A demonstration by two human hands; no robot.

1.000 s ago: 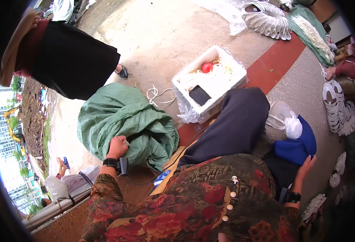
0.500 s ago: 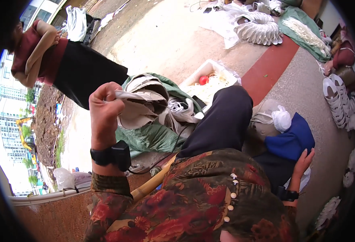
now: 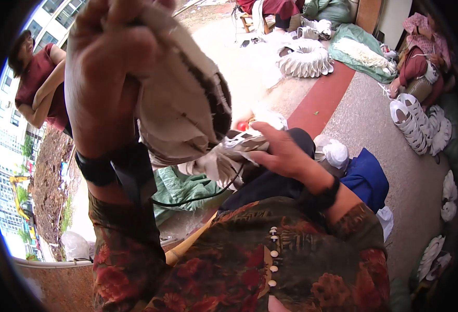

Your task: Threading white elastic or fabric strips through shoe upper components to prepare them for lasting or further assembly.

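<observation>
Raised close to the view at the upper left, my left hand (image 3: pixel 109 67) is closed round the top of a bundle of off-white cloth shoe uppers (image 3: pixel 177 112). The bundle hangs down in overlapping layers, with a dark opening along its right side. Beside its lower right end is my right hand (image 3: pixel 296 161), thumb and forefinger apart around white laces (image 3: pixel 239 139). Whether those fingers touch the laces is hard to tell. More pale cloth hangs below, over a green woven sheet (image 3: pixel 182 190).
A blue cloth (image 3: pixel 366 179) and a white plastic bag (image 3: pixel 335 151) lie at my right. A red round thing (image 3: pixel 242 126) shows behind the bundle. Strung white uppers (image 3: pixel 307 58) lie farther off. A person (image 3: pixel 41 83) stands at left; another (image 3: pixel 426 57) sits at right.
My left hand has lifted the shoe uppers up and closer to the view. My right hand has come from beside the blue cloth to the lower end of the bundle.
</observation>
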